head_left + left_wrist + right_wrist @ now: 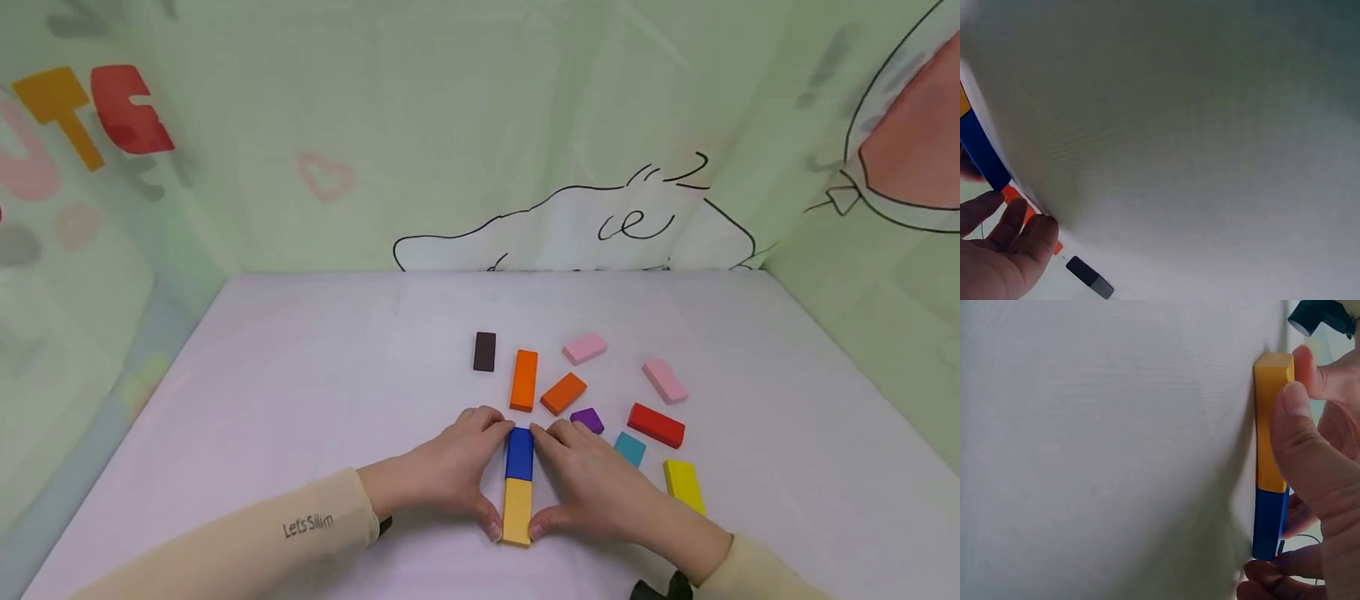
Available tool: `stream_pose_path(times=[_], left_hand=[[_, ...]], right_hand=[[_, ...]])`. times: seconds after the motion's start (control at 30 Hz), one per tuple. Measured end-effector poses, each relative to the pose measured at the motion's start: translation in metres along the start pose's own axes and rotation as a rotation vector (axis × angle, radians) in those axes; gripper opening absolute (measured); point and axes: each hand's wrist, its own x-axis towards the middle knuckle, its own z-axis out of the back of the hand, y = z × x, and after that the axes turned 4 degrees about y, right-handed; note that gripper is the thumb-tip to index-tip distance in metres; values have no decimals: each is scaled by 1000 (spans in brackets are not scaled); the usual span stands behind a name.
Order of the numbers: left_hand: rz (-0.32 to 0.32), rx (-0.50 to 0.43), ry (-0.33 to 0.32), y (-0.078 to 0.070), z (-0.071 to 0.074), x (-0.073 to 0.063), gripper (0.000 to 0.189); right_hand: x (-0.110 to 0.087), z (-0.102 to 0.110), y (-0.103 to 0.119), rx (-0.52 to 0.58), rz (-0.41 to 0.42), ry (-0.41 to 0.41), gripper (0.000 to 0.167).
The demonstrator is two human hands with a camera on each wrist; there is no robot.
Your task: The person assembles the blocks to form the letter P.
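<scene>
A blue block [520, 454] and a yellow-orange block [517, 512] lie end to end in one straight line on the table. My left hand [461, 467] rests along their left side, its thumb beside the near end of the yellow-orange block and its index fingertip at the blue block's far corner. Mirroring it on the right side is my right hand [592, 483]. In the right wrist view the thumb [1297, 419] lies along the yellow-orange block [1272, 425], with fingertips by the end of the blue block [1267, 525]. Each hand keeps its thumb and index finger wide apart.
Beyond the hands lie a dark block [484, 352], an orange block [524, 380], a shorter orange one [564, 393] and a pink block [585, 348]. Purple [588, 420], teal [630, 448], red [656, 424], yellow [684, 486] and another pink block [665, 381] sit rightward.
</scene>
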Motion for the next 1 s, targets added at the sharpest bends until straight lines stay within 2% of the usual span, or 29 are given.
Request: stream_pose_path(times=[0.43, 0.63, 0.77, 1.0], left_hand=[[38, 35, 3, 2, -1, -9, 116], [36, 33, -1, 7, 2, -13, 113], [50, 8, -12, 17, 5, -20, 113], [70, -76, -46, 45, 12, -36, 111]], right_hand=[[11, -6, 11, 0, -28, -20, 117], [16, -7, 16, -8, -2, -30, 115], [25, -6, 25, -3, 30, -42, 113], [52, -8, 46, -8, 106, -62, 108]])
